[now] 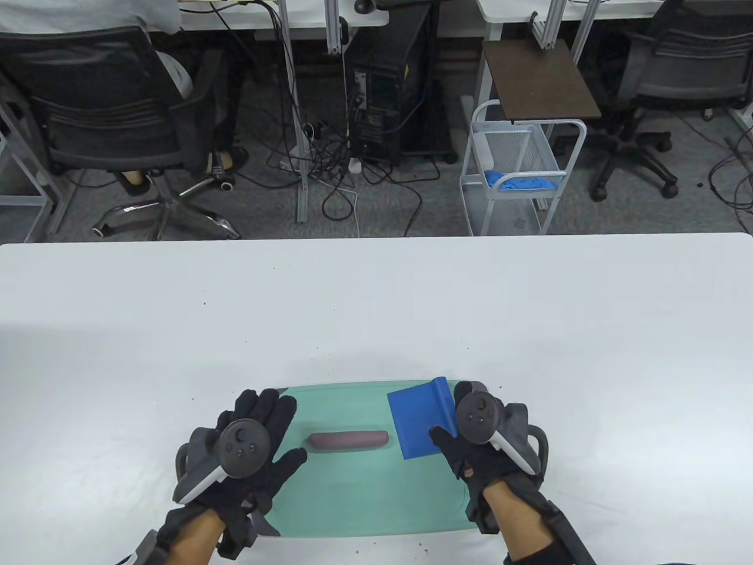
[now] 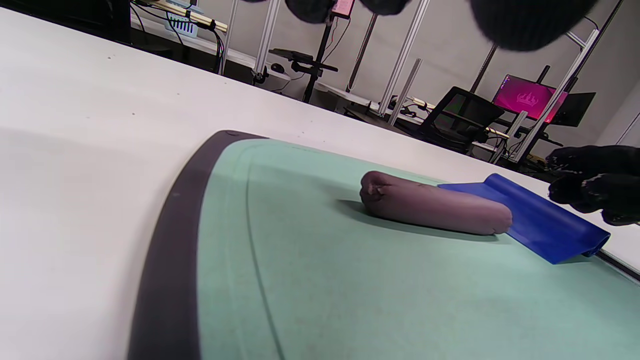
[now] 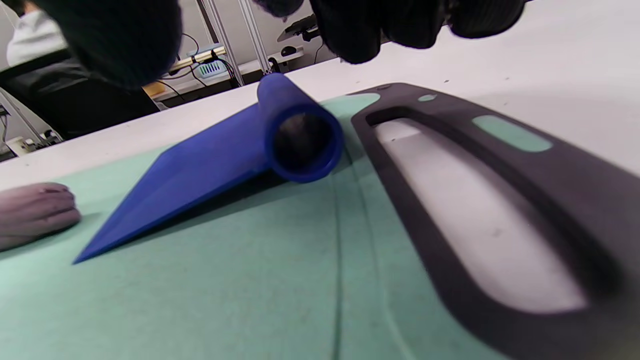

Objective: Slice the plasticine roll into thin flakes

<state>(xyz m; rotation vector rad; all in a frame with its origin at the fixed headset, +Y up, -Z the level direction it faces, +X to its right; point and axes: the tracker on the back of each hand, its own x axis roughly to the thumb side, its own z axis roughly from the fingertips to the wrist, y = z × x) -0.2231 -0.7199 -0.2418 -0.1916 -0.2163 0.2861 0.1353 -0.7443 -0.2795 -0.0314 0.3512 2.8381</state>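
A brownish-purple plasticine roll lies whole on a green cutting mat; it also shows in the left wrist view. A blue scraper lies flat on the mat just right of the roll, its tube handle on the right side. My left hand hovers open with fingers spread over the mat's left edge, left of the roll and apart from it. My right hand is open just above the scraper's handle; its fingers hang over the handle without gripping it.
The mat has a dark rim and a dark handle cutout on its right end. It lies near the front edge of a white table. Office chairs and a wire cart stand beyond the far edge.
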